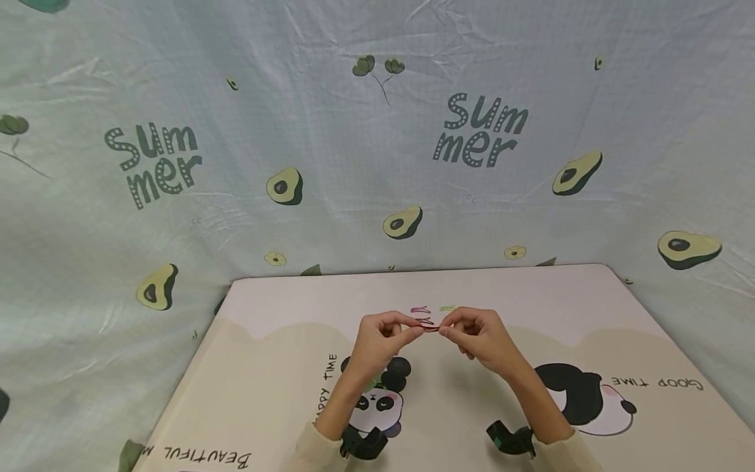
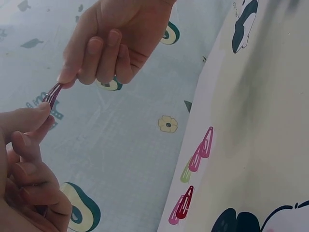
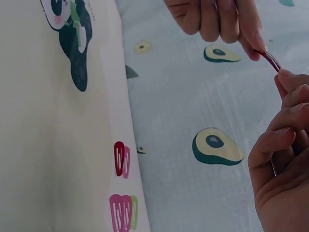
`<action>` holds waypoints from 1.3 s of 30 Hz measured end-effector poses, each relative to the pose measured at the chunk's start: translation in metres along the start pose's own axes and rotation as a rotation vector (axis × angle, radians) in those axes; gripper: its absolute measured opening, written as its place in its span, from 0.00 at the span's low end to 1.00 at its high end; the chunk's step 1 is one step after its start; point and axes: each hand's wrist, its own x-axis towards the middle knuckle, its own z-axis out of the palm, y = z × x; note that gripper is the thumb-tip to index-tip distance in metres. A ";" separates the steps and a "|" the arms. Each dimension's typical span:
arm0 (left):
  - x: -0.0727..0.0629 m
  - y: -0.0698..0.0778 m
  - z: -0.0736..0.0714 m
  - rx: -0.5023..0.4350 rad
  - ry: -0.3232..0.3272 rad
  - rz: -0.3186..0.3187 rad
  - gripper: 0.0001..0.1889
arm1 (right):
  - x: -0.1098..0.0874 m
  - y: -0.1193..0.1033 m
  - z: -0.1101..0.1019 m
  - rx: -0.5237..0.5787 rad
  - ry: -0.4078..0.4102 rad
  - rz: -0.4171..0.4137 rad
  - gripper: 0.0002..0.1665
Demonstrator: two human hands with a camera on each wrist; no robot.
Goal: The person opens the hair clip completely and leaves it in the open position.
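A dark red snap hair clip [image 1: 430, 328] is held up above the table's far part, between both hands. My left hand [image 1: 377, 337] pinches one end with thumb and forefinger, while my right hand [image 1: 480, 337] pinches the other. Seen from the left wrist, the held clip [image 2: 54, 94] looks slightly bowed; whether it is snapped open or closed I cannot tell. Below the hands, several other hair clips lie in two groups: a red clip [image 2: 185, 203] overlaps a pink clip [image 2: 174, 213], and a magenta clip [image 2: 207, 142] and another pink one lie by a green clip [image 2: 185, 173].
The table [image 1: 277, 387] wears a cream cover printed with pandas and lettering. Behind it hangs a pale curtain [image 1: 354, 144] with avocado prints. The loose clips lie near the table's far edge. Black wrist straps [image 1: 364, 446] sit at the forearms.
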 end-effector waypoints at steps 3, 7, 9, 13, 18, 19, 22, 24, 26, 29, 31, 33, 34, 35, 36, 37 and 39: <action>0.000 0.000 0.000 0.001 0.003 -0.001 0.08 | 0.000 0.000 0.000 -0.004 0.001 0.005 0.02; 0.000 0.002 0.000 0.004 0.008 0.001 0.07 | 0.000 0.001 0.000 -0.010 0.007 0.010 0.02; 0.000 0.002 0.001 0.008 0.009 0.001 0.07 | 0.000 0.001 -0.001 -0.014 0.011 0.008 0.02; 0.000 0.003 0.001 0.015 0.010 0.001 0.08 | 0.001 0.001 -0.002 -0.017 0.010 0.006 0.02; 0.000 0.002 0.002 0.012 0.006 0.007 0.08 | 0.000 0.000 -0.002 -0.020 0.006 0.002 0.02; 0.000 0.002 0.002 0.010 0.005 0.009 0.08 | 0.000 0.000 -0.002 -0.020 0.006 0.001 0.02; 0.000 0.002 0.002 0.010 0.005 0.015 0.07 | 0.000 0.000 -0.002 -0.018 0.009 0.001 0.02; 0.000 0.002 0.002 0.010 0.005 0.021 0.07 | 0.000 0.000 -0.002 -0.016 0.011 0.005 0.02; 0.000 0.002 0.001 0.012 0.006 0.024 0.07 | 0.000 0.000 -0.001 -0.018 0.013 0.009 0.02; 0.000 0.002 0.001 0.013 0.005 0.023 0.07 | 0.000 0.000 -0.001 -0.024 0.019 0.017 0.03; -0.001 0.003 0.000 0.011 0.004 0.019 0.07 | 0.000 0.000 0.000 -0.028 0.024 0.020 0.03; -0.001 0.003 0.000 0.008 0.002 0.014 0.08 | 0.000 0.000 0.000 -0.030 0.028 0.021 0.03; -0.001 0.002 0.000 0.007 0.002 0.012 0.07 | 0.000 0.000 0.000 -0.031 0.028 0.021 0.03; -0.001 0.002 0.000 0.007 0.002 0.011 0.07 | 0.000 0.000 0.000 -0.030 0.029 0.021 0.03; -0.001 0.002 0.000 0.007 0.002 0.011 0.07 | 0.000 -0.001 0.000 -0.031 0.030 0.020 0.03; -0.001 0.002 0.000 0.008 0.003 0.009 0.07 | 0.000 -0.001 0.001 -0.033 0.031 0.020 0.03; -0.001 0.002 0.000 0.011 0.006 0.009 0.07 | 0.000 -0.001 0.001 -0.036 0.034 0.018 0.03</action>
